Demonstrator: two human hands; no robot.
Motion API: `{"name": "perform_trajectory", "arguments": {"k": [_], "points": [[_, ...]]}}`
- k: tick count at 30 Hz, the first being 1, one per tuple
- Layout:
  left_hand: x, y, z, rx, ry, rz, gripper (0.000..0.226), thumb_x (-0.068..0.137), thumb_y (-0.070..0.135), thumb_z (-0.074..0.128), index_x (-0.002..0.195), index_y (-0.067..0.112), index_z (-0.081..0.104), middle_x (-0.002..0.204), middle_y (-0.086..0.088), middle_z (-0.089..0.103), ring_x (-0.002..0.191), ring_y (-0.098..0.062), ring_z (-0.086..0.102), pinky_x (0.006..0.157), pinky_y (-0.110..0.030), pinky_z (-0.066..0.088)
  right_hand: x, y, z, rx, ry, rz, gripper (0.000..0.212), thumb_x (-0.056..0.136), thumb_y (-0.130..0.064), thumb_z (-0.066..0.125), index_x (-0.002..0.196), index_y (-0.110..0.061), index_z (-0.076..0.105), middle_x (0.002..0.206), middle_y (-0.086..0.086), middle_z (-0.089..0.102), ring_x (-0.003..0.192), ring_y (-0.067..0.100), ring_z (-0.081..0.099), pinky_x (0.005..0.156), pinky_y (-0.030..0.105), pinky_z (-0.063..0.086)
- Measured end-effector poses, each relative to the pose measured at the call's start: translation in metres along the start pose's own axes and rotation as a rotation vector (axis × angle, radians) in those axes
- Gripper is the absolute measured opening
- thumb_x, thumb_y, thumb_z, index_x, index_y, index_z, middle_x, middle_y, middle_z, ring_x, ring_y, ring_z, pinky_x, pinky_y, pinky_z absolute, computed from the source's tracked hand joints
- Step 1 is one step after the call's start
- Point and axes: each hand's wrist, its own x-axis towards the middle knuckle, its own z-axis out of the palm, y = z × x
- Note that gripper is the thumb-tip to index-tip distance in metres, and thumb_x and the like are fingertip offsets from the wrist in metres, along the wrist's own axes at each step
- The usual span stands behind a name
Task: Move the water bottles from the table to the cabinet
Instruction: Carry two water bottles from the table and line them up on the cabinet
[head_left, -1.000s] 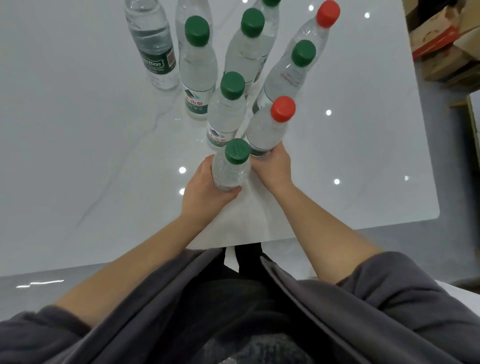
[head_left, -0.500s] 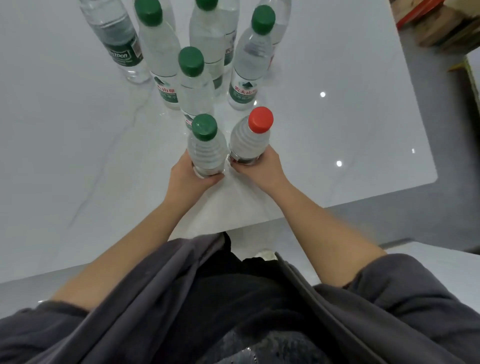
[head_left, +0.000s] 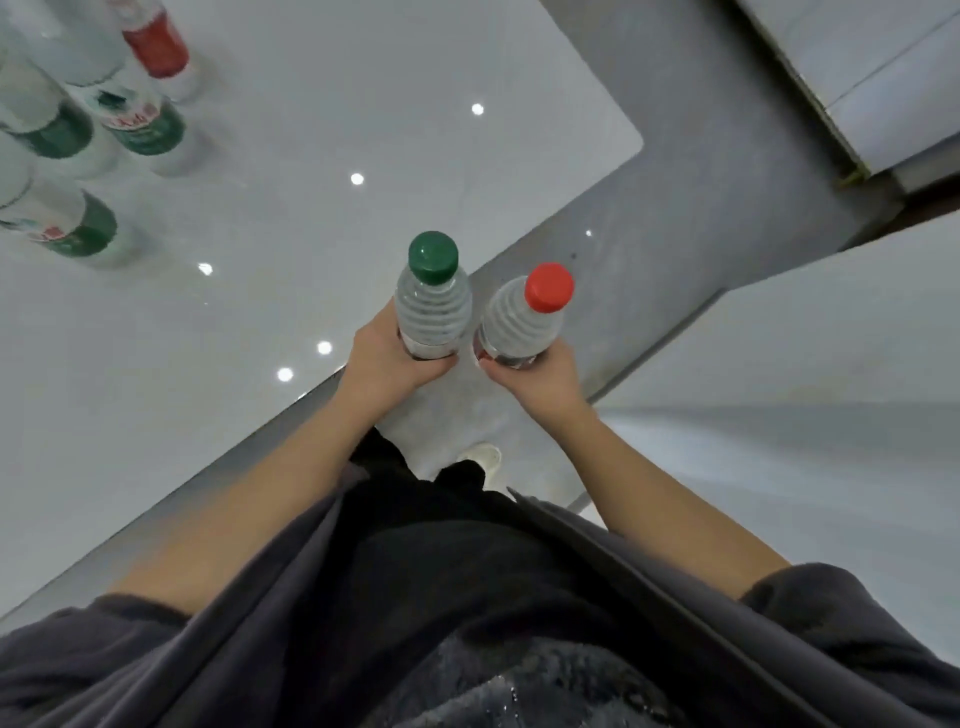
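Glossy white counter (head_left: 291, 156) across the left of the view, speckled with reflected ceiling lights, rounded corner toward the upper right; grey floor (head_left: 701, 197) beyond its edge. Gripped low on the body by the left hand (head_left: 387, 358), fingers curled round it: a clear green-capped bottle (head_left: 434, 306), upright, raised off the counter and seen right over the counter's near edge. Clamped the same way in the right hand (head_left: 537, 379): a clear red-capped bottle (head_left: 519, 317), leaning slightly to the right, seen over the strip of floor. Both just beside each other, a thin gap between the ribbed shoulders. Standing on the counter at the far upper left, well apart from the hands: a blurred cluster of bottles (head_left: 140, 124), mostly green-labelled, plus one red-labelled bottle (head_left: 156, 47) at the top. Bare forearms, dark grey sleeves (head_left: 831, 623) pushed up toward the elbows. Below the hands, a pale shoe (head_left: 483, 457) on the floor. Flat white surface (head_left: 831, 338) at the right, white panelled furniture (head_left: 857, 78) in the upper right corner
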Motion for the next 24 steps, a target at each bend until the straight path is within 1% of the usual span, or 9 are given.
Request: {"name": "perform_trajectory", "arguments": {"k": [3,4,7,11,14,18,20,22,24], "points": [[-0.002,0.029,0.058,0.04,-0.14,0.09,0.044,0.063,0.043,0.083,0.099,0.025,0.064,0.084,0.029,0.066,0.087,0.017,0.059,0.066,0.001,0.038,-0.025,0.027,-0.049,0.065,0.156,0.057,0.044,0.076,-0.006,0.083,0.116,-0.001,0.064,0.109,0.01,0.072,0.104,0.017,0.068,0.091,0.036,0.055],[-0.001,0.039,0.074,0.05,-0.184,0.122,0.043,0.063,0.042,0.084,0.097,0.026,0.064,0.084,0.031,0.065,0.087,0.018,0.059,0.066,0.001,0.038,-0.032,0.034,-0.062,0.085,0.213,0.059,0.046,0.076,-0.006,0.083,0.117,-0.001,0.063,0.111,0.011,0.071,0.106,0.02,0.068,0.093,0.037,0.054],[0.002,0.07,0.113,0.081,-0.317,0.22,0.045,0.063,0.038,0.085,0.1,0.024,0.063,0.088,0.027,0.066,0.089,0.017,0.059,0.069,0.0,0.04,-0.049,0.048,-0.097,0.122,0.364,0.076,0.045,0.077,-0.009,0.083,0.117,-0.004,0.064,0.109,0.007,0.072,0.101,0.014,0.069,0.087,0.03,0.054],[0.012,0.108,0.153,0.122,-0.472,0.299,0.047,0.067,0.031,0.087,0.104,0.017,0.062,0.095,0.017,0.067,0.09,0.009,0.061,0.069,-0.003,0.043,-0.064,0.053,-0.133,0.185,0.557,0.114,0.051,0.076,-0.015,0.084,0.12,-0.008,0.061,0.111,0.005,0.071,0.103,0.015,0.068,0.09,0.037,0.056],[0.02,0.136,0.177,0.157,-0.568,0.351,0.049,0.067,0.034,0.086,0.106,0.018,0.061,0.095,0.014,0.067,0.089,0.008,0.061,0.067,-0.002,0.042,-0.07,0.05,-0.154,0.246,0.693,0.116,0.053,0.075,-0.017,0.086,0.121,-0.011,0.06,0.11,0.0,0.072,0.101,0.011,0.069,0.09,0.037,0.056],[0.034,0.175,0.198,0.144,-0.663,0.418,0.048,0.07,0.031,0.084,0.109,0.017,0.061,0.1,0.01,0.069,0.093,-0.001,0.064,0.076,-0.016,0.05,-0.069,0.038,-0.178,0.331,0.832,0.08,0.055,0.075,-0.015,0.085,0.123,-0.014,0.058,0.111,-0.002,0.072,0.103,0.012,0.069,0.093,0.041,0.056],[0.043,0.199,0.203,0.12,-0.71,0.461,0.048,0.071,0.031,0.083,0.112,0.02,0.06,0.102,0.01,0.069,0.095,-0.001,0.064,0.077,-0.019,0.052,-0.063,0.025,-0.192,0.351,0.889,0.044,0.057,0.074,-0.013,0.085,0.125,-0.015,0.058,0.114,-0.002,0.071,0.106,0.014,0.068,0.094,0.043,0.055],[0.053,0.226,0.205,0.094,-0.743,0.518,0.045,0.073,0.031,0.082,0.11,0.019,0.061,0.1,0.009,0.07,0.093,-0.003,0.065,0.076,-0.02,0.053,-0.056,0.008,-0.208,0.348,0.936,0.0,0.06,0.073,-0.015,0.085,0.126,-0.02,0.057,0.115,-0.005,0.07,0.106,0.012,0.068,0.093,0.038,0.056],[0.063,0.255,0.204,0.041,-0.745,0.576,0.044,0.072,0.028,0.082,0.11,0.019,0.062,0.097,0.01,0.071,0.091,-0.002,0.066,0.073,-0.017,0.052,-0.049,-0.014,-0.224,0.349,0.982,-0.05,0.061,0.071,-0.018,0.087,0.123,-0.027,0.056,0.112,-0.011,0.07,0.103,0.007,0.067,0.088,0.029,0.056]]}}
